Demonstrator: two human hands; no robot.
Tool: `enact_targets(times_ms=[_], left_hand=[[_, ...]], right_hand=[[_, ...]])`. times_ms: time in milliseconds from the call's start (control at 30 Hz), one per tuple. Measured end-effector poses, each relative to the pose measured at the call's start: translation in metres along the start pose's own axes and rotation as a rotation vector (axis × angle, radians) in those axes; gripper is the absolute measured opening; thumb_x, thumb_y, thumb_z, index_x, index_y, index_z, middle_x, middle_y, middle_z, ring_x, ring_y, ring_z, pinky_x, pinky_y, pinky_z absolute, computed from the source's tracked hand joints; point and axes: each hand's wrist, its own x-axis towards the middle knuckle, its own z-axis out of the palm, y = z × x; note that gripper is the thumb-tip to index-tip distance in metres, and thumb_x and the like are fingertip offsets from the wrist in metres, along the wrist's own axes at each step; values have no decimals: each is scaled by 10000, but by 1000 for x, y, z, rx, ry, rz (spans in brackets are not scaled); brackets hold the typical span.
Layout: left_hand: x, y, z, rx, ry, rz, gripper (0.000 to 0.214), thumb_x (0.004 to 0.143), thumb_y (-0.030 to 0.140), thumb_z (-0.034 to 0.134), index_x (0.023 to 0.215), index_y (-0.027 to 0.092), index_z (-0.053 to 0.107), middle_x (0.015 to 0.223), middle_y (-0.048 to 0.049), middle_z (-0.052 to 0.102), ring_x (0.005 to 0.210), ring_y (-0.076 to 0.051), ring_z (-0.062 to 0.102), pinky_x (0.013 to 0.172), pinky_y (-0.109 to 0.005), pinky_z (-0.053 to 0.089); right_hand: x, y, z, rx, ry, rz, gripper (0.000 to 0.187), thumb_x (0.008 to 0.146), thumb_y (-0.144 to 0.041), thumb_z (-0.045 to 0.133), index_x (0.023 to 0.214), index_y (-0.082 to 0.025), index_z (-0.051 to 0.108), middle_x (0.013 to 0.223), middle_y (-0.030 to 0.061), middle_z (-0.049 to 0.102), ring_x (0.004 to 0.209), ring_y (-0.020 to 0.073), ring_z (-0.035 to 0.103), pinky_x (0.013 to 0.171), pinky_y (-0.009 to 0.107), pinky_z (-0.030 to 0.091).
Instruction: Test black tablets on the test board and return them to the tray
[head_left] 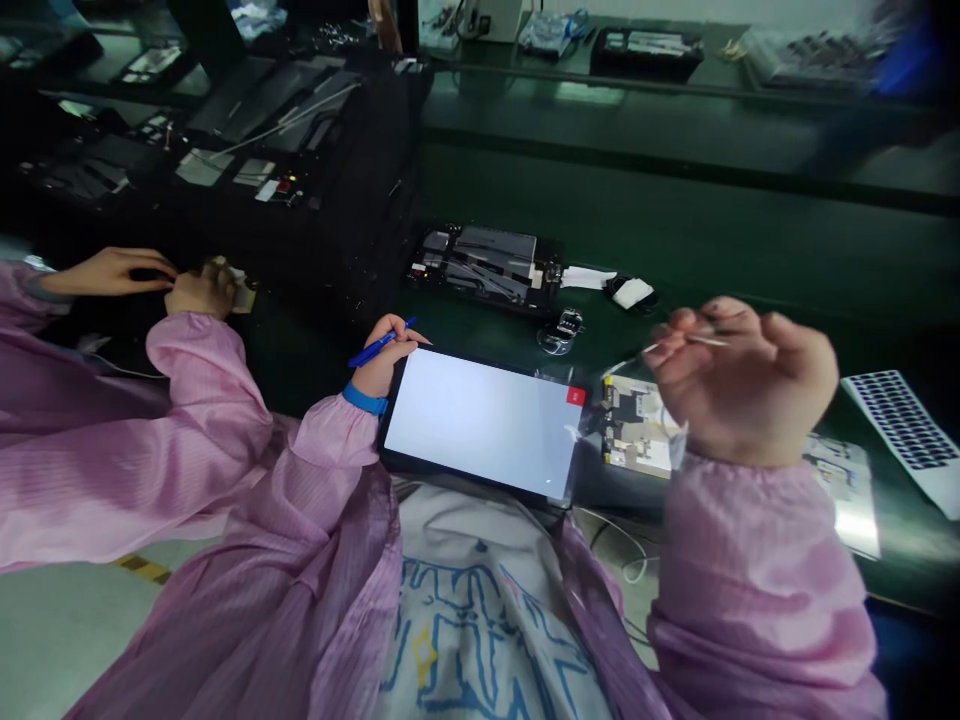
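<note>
My left hand (pixel 382 355) is closed around a slim blue pen (pixel 382 343), its fingers also at the upper left corner of a tablet (pixel 484 420). The tablet's screen is lit white, with a red sticker (pixel 575 397) at its upper right corner. To the right, my right hand (pixel 750 385) is raised palm up over the bench, fingers curled and blurred. Something thin and pale shows at its fingertips, too smeared to name. Below and left of that hand lies a board with yellow edges (pixel 637 425), partly covered by clear film.
An opened tablet (pixel 484 265) lies farther back, near a small clear-based device (pixel 562 330) and a white pad (pixel 632 292). A sticker sheet (pixel 904 425) lies at the right. At the left, a co-worker's hands (pixel 199 290) handle a small part beside a black rack (pixel 300 130).
</note>
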Motion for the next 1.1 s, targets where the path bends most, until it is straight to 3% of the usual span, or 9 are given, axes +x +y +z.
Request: enact_targets(times_ms=[100,200,467,567,667,767,867,967,1100], left_hand=[[1,-2,-2,6,7,10,261,642,168,633,742,195,393,739,5,688,641,-166,623,628,-298,424],[2,-4,-3,-12,-2,19,263,650,176,643,739,194,396,733,-1,688,644,-166,625,624,-289,423],[-3,-5,1,-78,6,13,271,719,237,637,757,201,371,697,3,682,562,-151,593,546,-259,394],[-5,-4,4,-90,14,-4,274,736,264,636,761,202,370,690,-1,684,562,-153,598,532,-252,400],[-5,-3,5,-101,34,-18,281,754,302,635,758,203,372,689,-3,684,554,-144,595,518,-241,407],[-5,-3,6,-98,52,-18,302,766,365,636,751,202,382,680,2,678,544,-132,588,516,-235,412],[-5,-3,6,-94,57,-22,328,767,422,635,750,205,390,669,5,670,534,-132,584,507,-237,412],[-6,-2,7,-100,59,-33,349,761,449,639,751,208,386,661,8,660,530,-135,581,502,-242,413],[-6,-1,6,-90,70,-44,369,756,467,644,748,210,380,661,10,653,547,-141,588,504,-249,417]], right_hand=[[26,-6,-11,48,31,18,169,852,-394,371,824,-275,488,877,82,542,1049,241,543,879,460,465],[36,-9,-9,156,39,39,141,832,-395,437,796,-286,521,936,64,563,1056,221,551,917,423,474],[-8,23,40,128,-193,-49,213,777,-401,620,942,-283,552,861,16,588,736,182,581,682,365,507],[-30,38,60,-59,-337,-118,315,815,-343,617,1092,-271,487,992,44,604,852,198,614,742,382,510],[-48,45,80,-474,-433,-340,326,840,-299,599,1133,-242,466,1061,87,575,987,239,579,855,453,485],[-62,50,98,-947,-571,-585,277,835,-294,605,1080,-195,522,1145,136,561,1141,308,497,1009,578,363],[-72,57,107,-1208,-679,-661,302,838,-280,600,1110,-160,551,1273,165,522,1221,349,431,1052,617,298],[-82,65,101,-1300,-663,-669,285,848,-195,561,1130,-152,567,1292,159,523,1185,327,453,1010,568,366],[-100,68,72,-1253,-580,-679,246,827,-78,511,1035,-181,594,1141,119,596,1056,270,513,942,495,426]])
